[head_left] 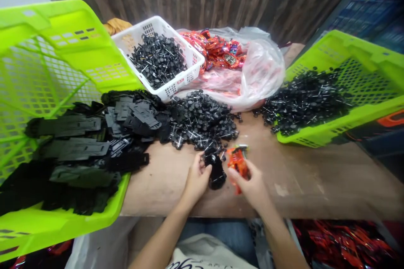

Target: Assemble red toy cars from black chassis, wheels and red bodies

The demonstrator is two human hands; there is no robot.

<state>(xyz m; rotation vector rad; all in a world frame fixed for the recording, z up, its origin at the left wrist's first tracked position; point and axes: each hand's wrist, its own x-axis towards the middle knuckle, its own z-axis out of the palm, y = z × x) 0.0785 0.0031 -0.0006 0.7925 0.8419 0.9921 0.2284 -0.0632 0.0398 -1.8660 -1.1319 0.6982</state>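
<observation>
My left hand [198, 176] is closed on a black toy car chassis [217, 172], held just above the table's front part. Orange toy car body shell [237, 162] is gripped in my right hand [251, 183], a little to the right of the chassis and apart from it. Right beyond my hands lies a loose pile of black wheels on metal axles [202, 117]. Fingers cover part of both held pieces.
Flat black chassis plates [75, 149] fill a tipped green crate [123, 193] at left. A white basket [192, 73] holds more wheel axles; beside it, a clear plastic bag [265, 67] holds orange shells [217, 48]. Another green crate [328, 124] with wheel axles stands right.
</observation>
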